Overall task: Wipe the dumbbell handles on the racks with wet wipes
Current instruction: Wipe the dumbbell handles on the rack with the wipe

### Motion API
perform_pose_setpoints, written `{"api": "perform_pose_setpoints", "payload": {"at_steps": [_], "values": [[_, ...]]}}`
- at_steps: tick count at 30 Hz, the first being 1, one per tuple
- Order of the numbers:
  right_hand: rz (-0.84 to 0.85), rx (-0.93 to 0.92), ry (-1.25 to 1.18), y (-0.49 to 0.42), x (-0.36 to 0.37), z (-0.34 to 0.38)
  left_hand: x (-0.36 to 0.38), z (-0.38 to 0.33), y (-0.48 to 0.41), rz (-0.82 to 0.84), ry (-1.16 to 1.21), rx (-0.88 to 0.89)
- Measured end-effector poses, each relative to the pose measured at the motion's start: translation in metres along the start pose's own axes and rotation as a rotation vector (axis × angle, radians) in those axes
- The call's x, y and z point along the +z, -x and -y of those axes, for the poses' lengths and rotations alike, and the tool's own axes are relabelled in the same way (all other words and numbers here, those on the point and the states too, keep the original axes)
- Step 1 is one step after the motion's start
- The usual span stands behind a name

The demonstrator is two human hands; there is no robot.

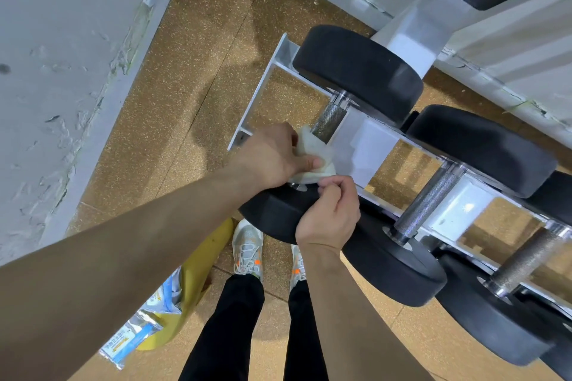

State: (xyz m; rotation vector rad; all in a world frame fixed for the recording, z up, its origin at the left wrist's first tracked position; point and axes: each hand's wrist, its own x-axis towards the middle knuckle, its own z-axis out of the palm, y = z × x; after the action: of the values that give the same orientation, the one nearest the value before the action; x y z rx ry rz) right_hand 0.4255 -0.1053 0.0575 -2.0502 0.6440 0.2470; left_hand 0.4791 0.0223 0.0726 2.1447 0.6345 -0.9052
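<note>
The grey wall (62, 40) runs along the left of the rack (365, 145), its paint scuffed and peeling. A brown speckled floor (198, 71) lies under and around the rack. The rack itself is a white metal frame that slants from upper left to lower right.

Three black dumbbells lie across the rack side by side. The leftmost dumbbell (356, 71) sits at the rack's left end, the second dumbbell (483, 148) just to its right, and the third dumbbell (483, 318) at the rack's lower right end. Each has a knurled metal handle spanning the rack's two rails.

The left hand (272, 155) is over the rack's left end, its fingers and thumb curled round a white wipe (312, 148). The wipe is bunched against the near part of the leftmost handle (328, 120). The right hand (328, 216) is just beside it, at the near head of that dumbbell, fingers curled and pinching the wipe's lower edge.

On the floor in front of the rack's left end stand two pale shoes (247, 247), with a yellow bag (198, 263) and a blue-and-white packet (133, 337) to their left.
</note>
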Motion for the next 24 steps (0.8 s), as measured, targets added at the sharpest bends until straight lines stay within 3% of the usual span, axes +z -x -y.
{"api": "perform_pose_setpoints", "payload": {"at_steps": [5, 10, 15, 19, 22, 24], "values": [[-0.001, -0.007, 0.003, -0.001, -0.001, -0.002, 0.004, -0.007, -0.021, 0.176, 0.032, 0.05], [0.0, -0.013, 0.002, -0.001, 0.0, -0.001, 0.004, -0.008, -0.041, 0.636, 0.539, -0.046], [0.005, -0.016, 0.009, 0.0, 0.0, 0.0, 0.009, -0.003, -0.05, 0.783, 0.716, -0.026], [0.0, -0.006, 0.001, 0.0, 0.0, -0.001, 0.006, -0.011, -0.052, 0.709, 0.826, -0.043], [-0.004, -0.01, -0.004, -0.001, 0.0, -0.002, 0.003, -0.025, -0.048, 0.518, 0.841, -0.045], [-0.005, -0.015, -0.009, 0.0, 0.001, -0.003, 0.009, -0.036, -0.048, 0.283, 0.69, -0.087]]}}
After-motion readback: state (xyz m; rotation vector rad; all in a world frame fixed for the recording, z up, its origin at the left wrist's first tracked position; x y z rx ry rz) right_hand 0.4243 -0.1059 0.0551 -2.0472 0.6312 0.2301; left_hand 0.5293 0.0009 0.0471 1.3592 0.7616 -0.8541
